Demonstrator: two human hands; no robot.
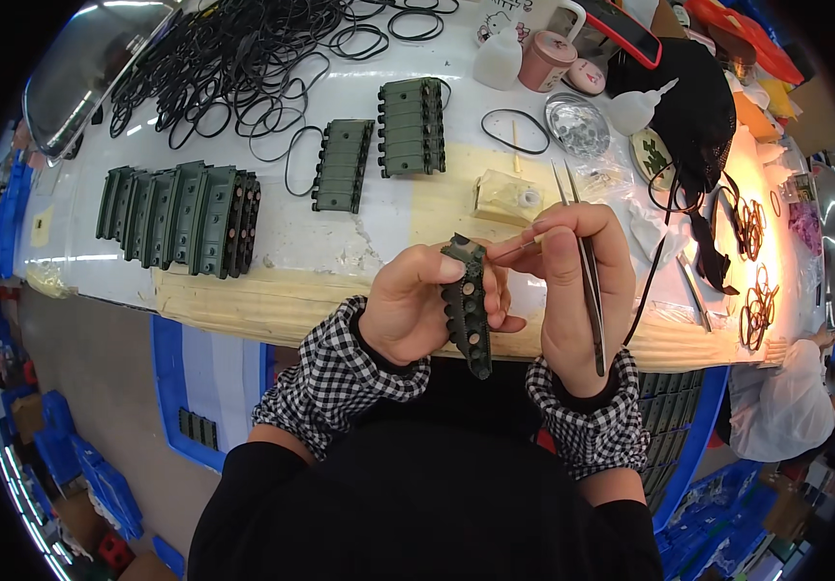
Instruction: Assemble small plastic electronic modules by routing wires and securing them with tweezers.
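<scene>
Over the near edge of the tabletop (306,242), about the middle of its length, my left grip (408,308) is closed around a dark green ribbed part (468,312), which I hold up on end, slightly tilted, its row of round spots facing right; its lower end shows against my dark clothes. My right grip (584,281) is closed on metal tweezers (596,329), their parted points aimed at the far edge and their other end back toward my wrist. My right fingertips come right up to the part's upper end; whether they touch it or pinch something small, I cannot tell.

Leftward, white surface gives me room between my left grip and a row of green pieces (177,218) standing near the left end, close to the tape-covered near edge. Farther in, a short green block (343,165) and a taller green block (412,128) stand side by side, with a heap of black bands (243,63) toward the far left corner. Straight ahead of my hands, a yellowish taped block (506,197) takes up space. My right side is tighter: a metal tool (695,293) lies near the right end, near a black mesh bag (708,116). Below the near edge, at left, sits a blue bin (162,387).
</scene>
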